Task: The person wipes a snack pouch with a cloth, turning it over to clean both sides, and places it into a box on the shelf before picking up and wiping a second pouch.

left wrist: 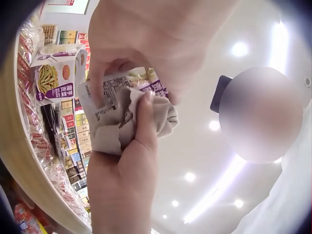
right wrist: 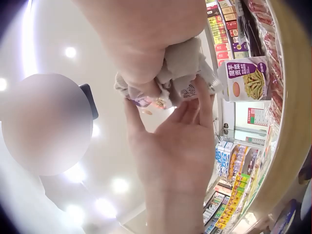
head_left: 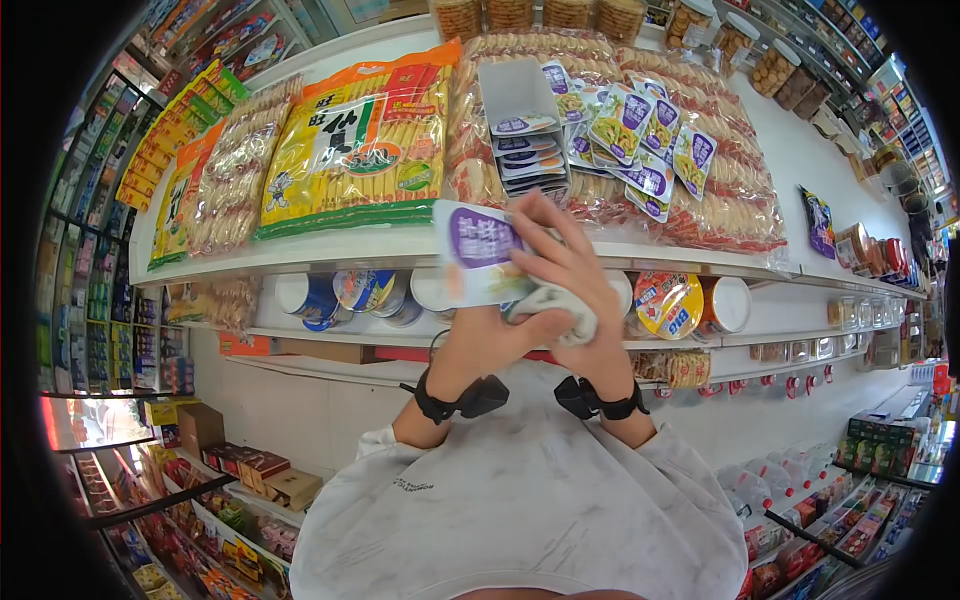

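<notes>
A white-and-purple snack packet (head_left: 475,250), blurred in the head view, is held up before the shelf. My left hand (head_left: 488,345) grips it from below, its fingers partly hidden behind it. A crumpled grey-white cloth (head_left: 560,308) is in my right hand (head_left: 580,275), whose fingers lie across the packet's right side. In the left wrist view, the right thumb (left wrist: 145,117) presses the cloth against the packet's printed back (left wrist: 108,92). Just beyond the hands stands an open display box (head_left: 518,95) with similar packets inside; a loose pile of them (head_left: 635,135) lies to its right.
Bagged rice crackers (head_left: 370,140) and long clear bags of biscuits (head_left: 735,190) cover the shelf top (head_left: 350,245). Cup noodles (head_left: 668,305) and tubs fill the level below. Plastic jars (head_left: 690,20) line the back. A dark pouch (head_left: 818,222) lies at right.
</notes>
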Available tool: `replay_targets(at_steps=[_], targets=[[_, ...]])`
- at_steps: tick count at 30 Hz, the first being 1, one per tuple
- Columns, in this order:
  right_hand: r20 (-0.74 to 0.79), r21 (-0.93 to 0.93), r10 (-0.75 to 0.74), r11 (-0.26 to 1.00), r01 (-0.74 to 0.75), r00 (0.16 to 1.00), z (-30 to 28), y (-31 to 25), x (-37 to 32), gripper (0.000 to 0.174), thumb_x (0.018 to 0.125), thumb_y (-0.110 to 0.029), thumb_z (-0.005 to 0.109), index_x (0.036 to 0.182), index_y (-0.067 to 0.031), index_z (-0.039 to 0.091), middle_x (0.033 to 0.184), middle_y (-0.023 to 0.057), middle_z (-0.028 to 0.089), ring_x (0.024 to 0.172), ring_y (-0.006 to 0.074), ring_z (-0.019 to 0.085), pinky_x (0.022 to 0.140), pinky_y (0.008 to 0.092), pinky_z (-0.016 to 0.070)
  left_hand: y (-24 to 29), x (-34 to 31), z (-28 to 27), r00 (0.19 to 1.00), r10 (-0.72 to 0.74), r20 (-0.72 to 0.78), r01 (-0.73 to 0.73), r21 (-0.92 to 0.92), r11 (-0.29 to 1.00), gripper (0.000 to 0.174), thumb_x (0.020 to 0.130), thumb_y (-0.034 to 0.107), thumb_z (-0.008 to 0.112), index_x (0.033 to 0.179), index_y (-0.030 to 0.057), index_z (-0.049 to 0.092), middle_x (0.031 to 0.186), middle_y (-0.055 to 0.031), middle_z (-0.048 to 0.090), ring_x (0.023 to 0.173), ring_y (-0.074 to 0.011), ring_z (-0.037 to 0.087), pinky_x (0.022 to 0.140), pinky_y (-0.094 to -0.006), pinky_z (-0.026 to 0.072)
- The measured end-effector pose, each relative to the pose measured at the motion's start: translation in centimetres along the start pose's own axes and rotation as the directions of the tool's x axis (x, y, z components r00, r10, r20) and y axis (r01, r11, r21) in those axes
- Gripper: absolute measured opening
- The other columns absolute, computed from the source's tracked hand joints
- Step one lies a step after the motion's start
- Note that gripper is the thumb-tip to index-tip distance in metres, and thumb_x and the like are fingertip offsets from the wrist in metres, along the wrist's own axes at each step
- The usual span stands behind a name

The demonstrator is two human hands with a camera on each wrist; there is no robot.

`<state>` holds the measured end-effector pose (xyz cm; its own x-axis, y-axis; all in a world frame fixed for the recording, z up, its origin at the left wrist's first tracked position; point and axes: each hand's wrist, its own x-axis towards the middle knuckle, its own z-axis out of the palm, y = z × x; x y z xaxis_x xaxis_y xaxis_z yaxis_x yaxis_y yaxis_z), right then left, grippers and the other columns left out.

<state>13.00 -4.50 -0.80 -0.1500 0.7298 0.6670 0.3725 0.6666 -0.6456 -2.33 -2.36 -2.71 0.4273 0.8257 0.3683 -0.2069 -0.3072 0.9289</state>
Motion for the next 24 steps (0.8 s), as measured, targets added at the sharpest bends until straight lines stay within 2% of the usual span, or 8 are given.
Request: replay_targets(at_steps=[4,6,9,12,15,18,21,24], targets=[[-0.158,-0.109,-0.005,0.994,-0.012,0.987,1.2,-0.5,0.3,0.063,0.084,-0.018,0.07,0.142,-0.0026,0.05,0.156,0.0244,0.03,0.148,0.0381,0.023,0.117,0.0508,0.0231,1.0,-1.0,0.1,0.93,-0.361,-0.073,0.331,-0.264,0.906,0.065,0.098,0.043,0.058,0.141,-0.0036,0.043,0.142,-0.0094,0.047,0.124,-0.0194,0.048,0.102,-0.0343,0.0428],[-0.279,-0.038,0.109,0.992,-0.124,0.954,1.4,0.3,0.3,0.073,0.086,-0.02,0.07,0.15,-0.0033,0.038,0.158,0.0248,0.025,0.149,0.0382,0.02,0.117,0.0496,0.0233,2.1,2.0,0.5,0.998,-0.014,-0.065,0.008,-0.105,0.994,0.071,0.104,0.058,0.03,0.136,-0.002,0.053,0.137,-0.0094,0.05,0.126,-0.0207,0.048,0.106,-0.0336,0.0377],[-0.367,0.024,0.233,0.97,-0.242,0.901,1.0,0.5,0.2,0.078,0.087,-0.017,0.073,0.151,-0.0022,0.031,0.149,0.0216,0.041,0.14,0.0312,0.038,0.112,0.0421,0.0337,2.6,2.1,1.2,0.987,0.004,-0.16,-0.014,-0.06,0.998,0.078,0.102,0.063,0.023,0.137,-0.0006,0.053,0.134,-0.0124,0.051,0.128,-0.0226,0.047,0.108,-0.0341,0.0349],[-0.234,0.54,0.618,0.725,-0.428,0.751,1.3,0.5,-1.4,0.064,0.084,-0.017,0.08,0.137,0.0003,0.049,0.13,0.0137,0.058,0.118,0.0186,0.057,0.098,0.032,0.0472,2.1,2.1,0.8,0.996,0.065,-0.065,-0.062,0.039,0.997,0.075,0.103,0.06,0.026,0.137,-0.0011,0.053,0.133,-0.0123,0.05,0.13,-0.0217,0.045,0.108,-0.0353,0.0355],[-0.111,0.524,0.708,0.637,-0.564,0.697,0.5,0.6,-2.1,0.046,0.08,-0.017,0.084,0.117,0.0002,0.062,0.109,0.0045,0.068,0.095,0.0094,0.064,0.083,0.0258,0.0526,2.4,2.1,0.6,0.971,0.155,-0.182,-0.106,0.251,0.962,0.071,0.104,0.056,0.028,0.13,-0.0033,0.057,0.131,-0.0125,0.054,0.124,-0.0209,0.051,0.106,-0.0342,0.039],[-0.112,0.532,0.714,0.631,-0.565,0.691,-0.1,-0.6,-1.6,0.035,0.08,-0.017,0.084,0.105,-0.0003,0.067,0.098,0.0033,0.071,0.087,0.0093,0.065,0.079,0.0259,0.0531,3.5,2.4,0.6,0.971,-0.048,-0.234,0.035,-0.059,0.998,0.065,0.106,0.051,0.03,0.12,-0.0038,0.062,0.124,-0.0119,0.061,0.114,-0.019,0.058,0.101,-0.0317,0.043],[0.02,0.55,0.743,0.551,-0.628,0.67,-0.4,-0.4,-1.6,0.033,0.081,-0.019,0.083,0.104,-0.0007,0.068,0.097,0.0032,0.07,0.087,0.0081,0.064,0.078,0.0248,0.052,2.4,2.2,0.2,0.962,-0.007,-0.274,0.037,0.107,0.994,0.069,0.108,0.048,0.022,0.111,-0.0056,0.066,0.115,-0.0136,0.068,0.107,-0.0205,0.064,0.098,-0.0316,0.0462],[0.093,0.549,0.677,0.577,-0.605,0.73,-0.5,-0.4,-1.5,0.033,0.083,-0.023,0.081,0.105,-0.0007,0.068,0.098,0.0031,0.07,0.087,0.0071,0.063,0.076,0.0239,0.0513,2.0,1.9,0.0,0.924,-0.158,-0.347,0.13,-0.103,0.986,0.066,0.107,0.049,0.027,0.111,-0.005,0.065,0.109,-0.0128,0.069,0.103,-0.0194,0.065,0.095,-0.0314,0.048]])
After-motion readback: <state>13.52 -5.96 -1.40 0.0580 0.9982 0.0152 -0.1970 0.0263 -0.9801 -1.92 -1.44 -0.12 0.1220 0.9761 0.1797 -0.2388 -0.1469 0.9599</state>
